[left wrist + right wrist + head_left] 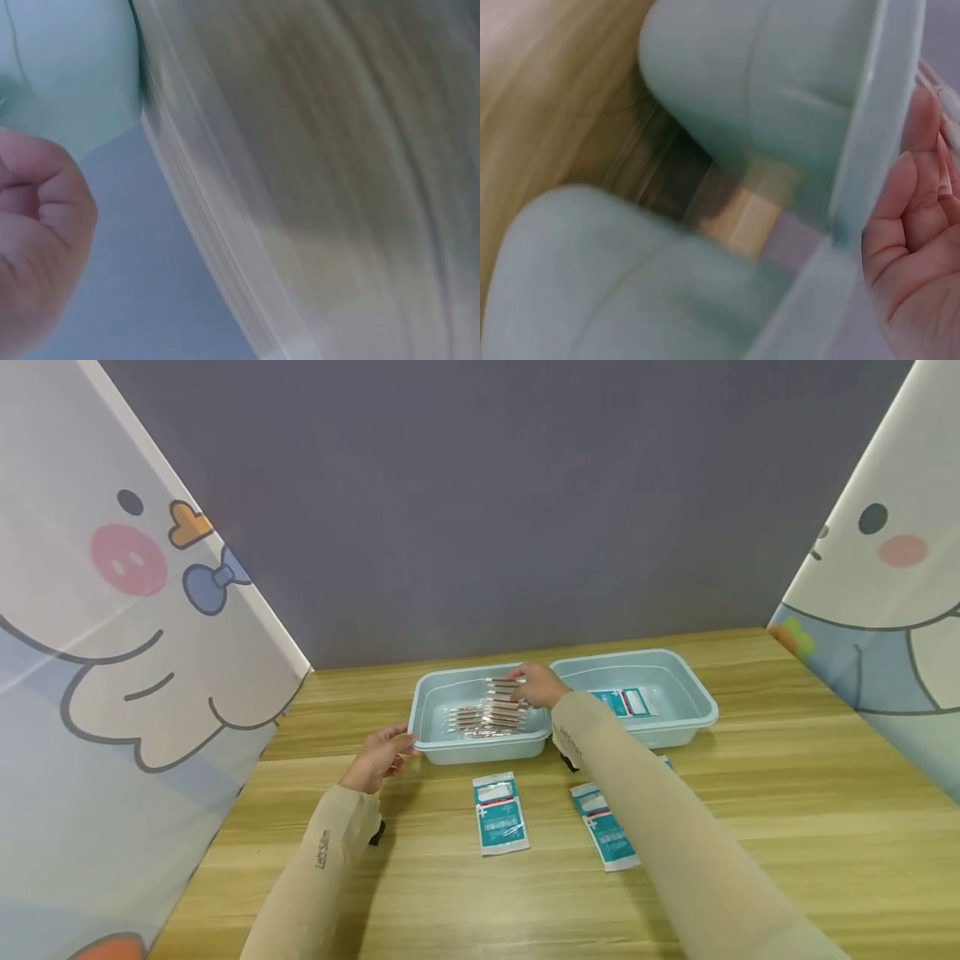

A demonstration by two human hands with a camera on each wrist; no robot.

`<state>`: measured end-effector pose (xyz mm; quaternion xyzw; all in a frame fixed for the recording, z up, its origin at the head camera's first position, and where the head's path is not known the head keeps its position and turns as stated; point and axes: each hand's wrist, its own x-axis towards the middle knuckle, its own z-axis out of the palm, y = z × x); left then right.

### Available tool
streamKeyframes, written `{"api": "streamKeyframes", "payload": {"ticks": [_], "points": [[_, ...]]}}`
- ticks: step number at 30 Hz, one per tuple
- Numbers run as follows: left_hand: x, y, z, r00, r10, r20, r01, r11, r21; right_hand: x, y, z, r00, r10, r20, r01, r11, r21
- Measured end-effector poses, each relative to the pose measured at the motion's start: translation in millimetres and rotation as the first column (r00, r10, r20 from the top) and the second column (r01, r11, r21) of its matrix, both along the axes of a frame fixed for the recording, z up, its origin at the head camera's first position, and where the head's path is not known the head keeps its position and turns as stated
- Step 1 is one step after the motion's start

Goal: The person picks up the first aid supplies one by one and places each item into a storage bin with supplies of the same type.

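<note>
- Your left hand [378,756] rests at the near-left corner of the left tray [431,743], fingers loosely curled against the rim. I cannot tell for sure whether that grip closes on the rim or only touches it. Keep it there to steady the tray.
- The left tray stands on the table [787,810], side by side with the right tray [697,714], their rims touching or nearly so. In the right wrist view the two tray walls meet at a narrow gap.
- The strip of swab sachets [487,714] lies inside the left tray, spread across its floor.
- Your right hand [534,685] reaches over the far-right part of the left tray, fingertips pinching the top end of the strip. Lay the strip flat and let go low, so it does not spring or fold.
- One teal packet [626,702] lies in the right tray.
- Two more teal packets [500,812] lie on the table in front of the trays, the right one partly under your right forearm; mind your sleeve does not drag it.
</note>
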<state>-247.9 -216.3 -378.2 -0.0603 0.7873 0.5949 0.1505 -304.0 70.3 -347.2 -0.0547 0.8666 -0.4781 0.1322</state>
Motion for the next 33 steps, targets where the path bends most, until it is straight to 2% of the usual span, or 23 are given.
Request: {"api": "streamKeyframes", "payload": {"ticks": [4, 12, 19, 23, 29, 33], "points": [[-1.2, -0.8, -1.1, 1.0, -0.002, -0.004, 0.002, 1.0, -0.009, -1.7, -7.8, 2.4, 1.0, 0.0, 0.022, 0.0, 1.0, -0.006], [-3.3, 3.4, -0.8, 1.0, 0.008, 0.001, -0.008, 0.999, -0.038, 1.7, -22.9, 9.5, 1.0, -0.002, -0.013, 0.003, 1.0, 0.015], [-3.1, 1.9, 0.3, 1.0, 0.011, 0.009, -0.01, 0.999, -0.052, 4.0, -28.5, -0.2, 0.999, 0.014, -0.037, -0.013, 1.0, 0.028], [-3.0, 2.6, 0.3, 1.0, 0.006, 0.007, -0.006, 0.999, -0.052, 0.4, -27.2, -5.2, 0.999, 0.013, -0.033, -0.014, 1.0, -0.006], [-4.1, 2.9, -1.2, 1.0, -0.014, 0.014, 0.015, 0.999, -0.042, -0.4, -19.0, -4.7, 0.998, 0.062, 0.012, -0.062, 0.998, -0.01], [-4.6, 1.3, -1.6, 1.0, -0.007, 0.009, 0.007, 0.999, -0.052, -1.0, -16.1, -1.1, 0.995, 0.096, 0.002, -0.096, 0.995, 0.013]]}}
